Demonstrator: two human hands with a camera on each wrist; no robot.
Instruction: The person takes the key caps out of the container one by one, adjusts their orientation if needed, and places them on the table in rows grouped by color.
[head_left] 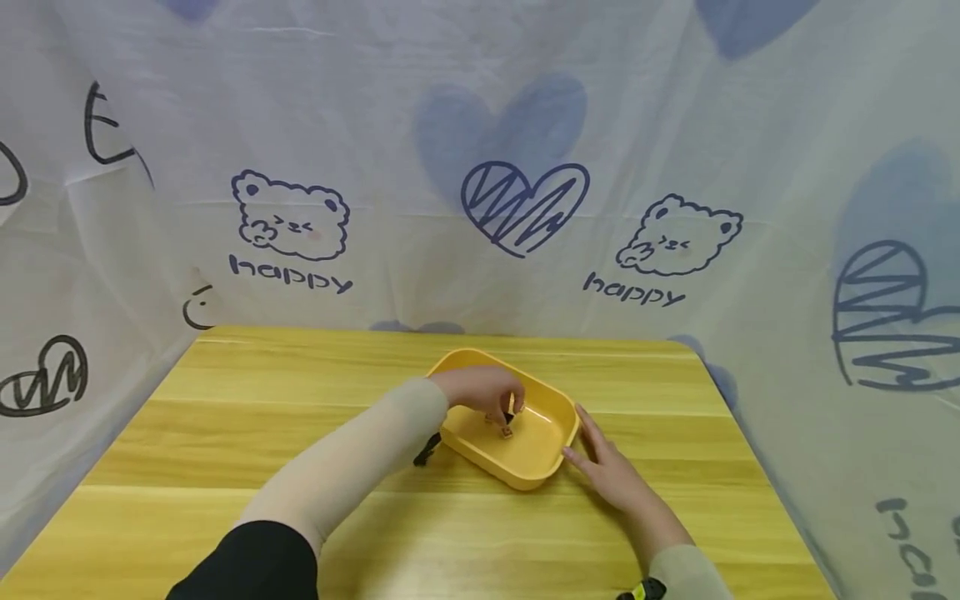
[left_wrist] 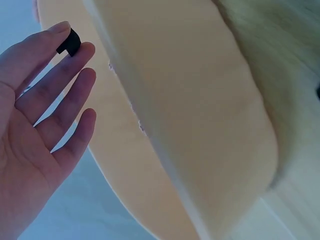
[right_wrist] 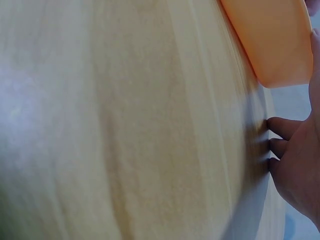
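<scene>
A yellow rectangular tray (head_left: 540,483) sits on the table, angled, with a few tiny brownish pieces (head_left: 507,432) on its floor. My left hand (head_left: 483,390) reaches in over the tray's far left side. In the left wrist view the thumb and index finger pinch a small black curved piece (left_wrist: 73,43), whose kind I cannot tell; the other fingers are spread. At the tray's right end, my right hand (head_left: 611,475) touches the outside of the wall with thumb and index finger apart. Its other fingers (right_wrist: 282,127) rest on the table in the right wrist view.
A small black object (head_left: 427,450) lies on the table against the tray's left side, partly behind the left forearm. The wood-grain table (head_left: 262,392) extends around the tray. A printed white cloth (head_left: 405,250) hangs behind and at both sides.
</scene>
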